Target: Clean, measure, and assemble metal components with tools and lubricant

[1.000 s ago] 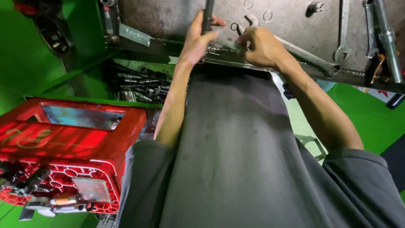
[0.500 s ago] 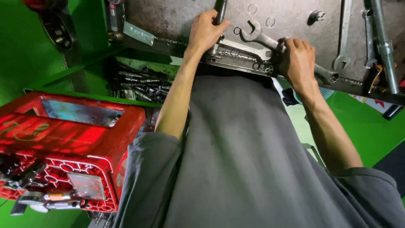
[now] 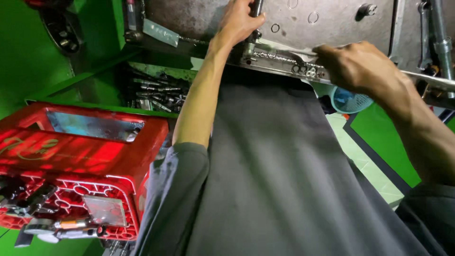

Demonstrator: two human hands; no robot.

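At the steel worktop (image 3: 332,23), the left hand (image 3: 239,21) closes its grip around a dark upright handle (image 3: 256,7), while the right hand (image 3: 365,66), beside it, curls over a wrench (image 3: 284,47); its grip I cannot tell.

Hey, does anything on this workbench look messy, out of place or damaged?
Loose metal tools lie jumbled in the recess behind the red crate. The steel bench top looks stained and worn. Nothing looks spilled or broken.

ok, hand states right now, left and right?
Left hand: closed around a dark upright handle at the metal bench.
Right hand: fingers curled down at the bench edge; whether it holds anything cannot be told.
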